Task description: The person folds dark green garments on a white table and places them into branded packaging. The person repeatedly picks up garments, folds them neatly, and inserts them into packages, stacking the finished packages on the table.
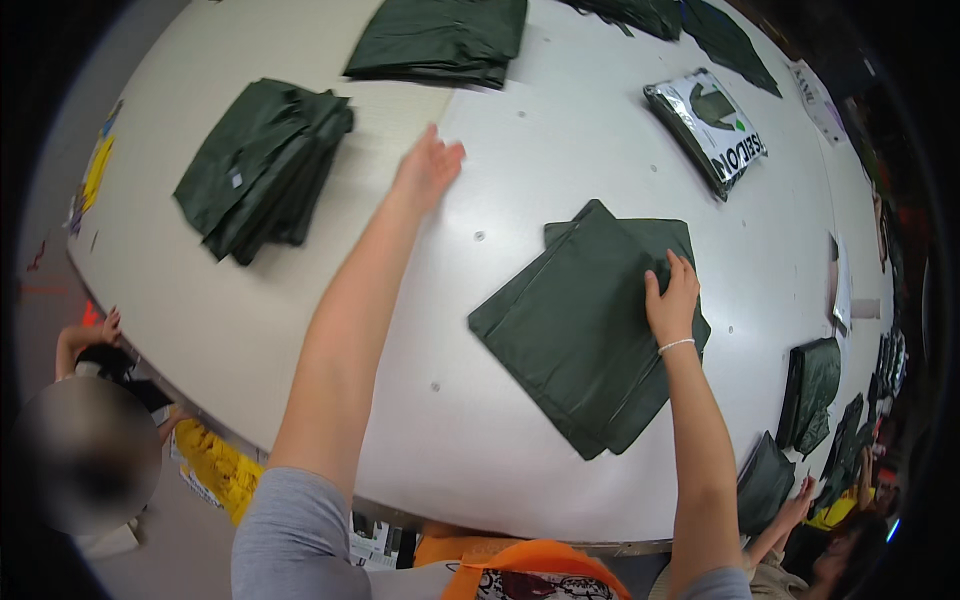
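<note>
At the lower left of the frame another person sits low beside the bench, one of their hands raised near its edge. On the bench at upper left lies a stack of folded dark green garments, its layers fanned slightly. Just right of it, the left hand reaches out flat over the bare white surface, fingers spread loosely and holding nothing; it lies between that stack and a second folded dark green pile at the top centre. At the middle right of the frame lies a folded dark green garment on a second one beneath it, the two turned at slightly different angles. The right hand, with a thin bracelet at the wrist, presses down on the upper right part of this garment, fingers bent onto the cloth. Above it, toward the upper right, sits a shiny plastic packet with a dark garment inside. Further dark green pieces lie along the right edge, where another person's hand touches one at lower right
</note>
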Motion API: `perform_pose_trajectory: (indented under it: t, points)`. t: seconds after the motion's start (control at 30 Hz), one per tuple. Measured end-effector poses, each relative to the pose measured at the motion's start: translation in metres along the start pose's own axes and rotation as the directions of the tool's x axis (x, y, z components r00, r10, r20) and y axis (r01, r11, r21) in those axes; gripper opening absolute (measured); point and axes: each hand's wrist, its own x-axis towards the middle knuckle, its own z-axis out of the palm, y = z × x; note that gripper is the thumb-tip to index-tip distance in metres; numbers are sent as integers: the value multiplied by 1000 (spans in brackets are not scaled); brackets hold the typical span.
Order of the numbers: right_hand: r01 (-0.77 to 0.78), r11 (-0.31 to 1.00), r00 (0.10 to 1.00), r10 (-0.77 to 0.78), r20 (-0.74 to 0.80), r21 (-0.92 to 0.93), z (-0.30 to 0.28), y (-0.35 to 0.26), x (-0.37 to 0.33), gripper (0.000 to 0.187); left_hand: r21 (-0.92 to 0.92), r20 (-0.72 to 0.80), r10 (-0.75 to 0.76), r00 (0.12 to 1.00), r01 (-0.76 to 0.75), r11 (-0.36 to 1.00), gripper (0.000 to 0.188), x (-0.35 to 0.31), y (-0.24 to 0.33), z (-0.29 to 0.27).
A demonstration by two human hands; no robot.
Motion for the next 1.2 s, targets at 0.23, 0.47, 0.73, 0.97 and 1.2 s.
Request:
perform_pose_trajectory:
  t: [0.23,0.47,0.73,0.97,1.2]
  points:
    - [24,989,1000,-25,-5,-146,32,4,-11,54,-126,-331,32,943,-77,989,86,113,59,83]
    - [15,995,1000,-15,-2,-102,29,3,-9,55,88,-496,178,850,-155,984,31,210,70,62]
    - [17,996,999,-20,-39,-93,29,4,-11,54,-389,-231,275,933,-347,853,30,89,92,136]
    - [194,951,961,-134,-242,243,12,14,-17,39,-234,96,187,978,-160,959,28,-174,22,84]
    - [-837,-359,520,-284,806,413,-114,26,-149,72,125,176,-276,945,257,958,62,-417,-111,-6]
